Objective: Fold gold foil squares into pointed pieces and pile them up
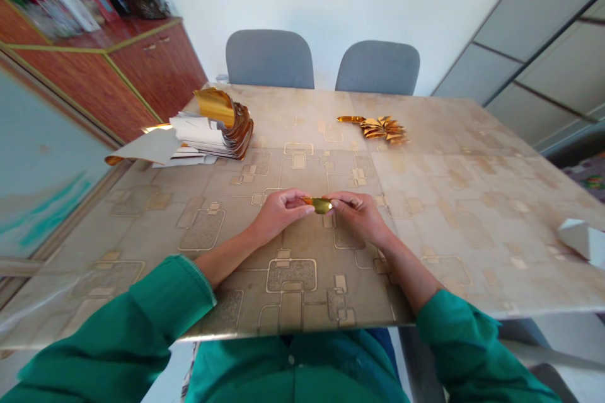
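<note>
Head view: a small gold foil piece [322,206] is held just above the table [435,227], centred between its left and right edges and nearer the near edge than the far corners. Its left end is pinched between thumb and fingers of the left hand [286,206], its right end likewise by the right hand [359,213]; on both, the fingertips are closed with only the piece's thickness between them. Whether every finger is used cannot be told. The piece is judged to be very light, thin and pliable, easily creased, and rather slick on its mirror-like face; it is best taken lightly by its two ends, so that the rounded middle is not crushed. Toward the far left corner of the surface, a stack of foil sheets [234,138] is seen, gold-faced and white-backed, with curled, uneven edges. Near the far edge, right of centre, folded gold pieces [384,130] are fanned in a spiky, glinting heap. The surface itself is covered in smooth, glossy beige, printed with rounded rectangles and speckled patches.
</note>
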The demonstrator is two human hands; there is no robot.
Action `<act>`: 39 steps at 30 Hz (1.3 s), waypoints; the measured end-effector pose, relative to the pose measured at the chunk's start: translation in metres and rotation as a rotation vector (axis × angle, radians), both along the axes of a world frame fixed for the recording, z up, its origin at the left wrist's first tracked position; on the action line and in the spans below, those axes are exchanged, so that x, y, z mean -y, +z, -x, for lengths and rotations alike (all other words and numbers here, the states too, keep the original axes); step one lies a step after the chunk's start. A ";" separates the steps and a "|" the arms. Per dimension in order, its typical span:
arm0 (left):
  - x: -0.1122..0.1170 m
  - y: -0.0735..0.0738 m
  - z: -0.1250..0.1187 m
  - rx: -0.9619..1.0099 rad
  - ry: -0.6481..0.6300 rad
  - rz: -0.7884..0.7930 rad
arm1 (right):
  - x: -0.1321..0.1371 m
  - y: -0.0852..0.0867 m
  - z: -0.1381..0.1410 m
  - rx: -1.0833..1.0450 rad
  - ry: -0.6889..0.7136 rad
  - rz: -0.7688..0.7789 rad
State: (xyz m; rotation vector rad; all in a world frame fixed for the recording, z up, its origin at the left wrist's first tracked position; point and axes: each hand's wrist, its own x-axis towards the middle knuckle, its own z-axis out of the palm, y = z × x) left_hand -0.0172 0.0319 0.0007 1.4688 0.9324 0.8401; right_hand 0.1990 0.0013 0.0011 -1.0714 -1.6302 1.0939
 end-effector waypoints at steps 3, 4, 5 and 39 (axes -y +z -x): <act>0.002 -0.001 -0.002 -0.029 0.005 -0.010 | 0.002 -0.001 0.008 0.004 0.018 0.002; 0.002 0.000 -0.001 -0.041 0.005 -0.020 | 0.003 0.000 0.009 0.027 0.019 -0.005; 0.002 0.000 -0.001 -0.047 0.002 -0.026 | 0.003 0.000 0.009 0.053 0.011 -0.014; 0.007 -0.004 0.001 0.040 -0.055 0.012 | 0.002 0.003 0.009 -0.039 -0.188 0.006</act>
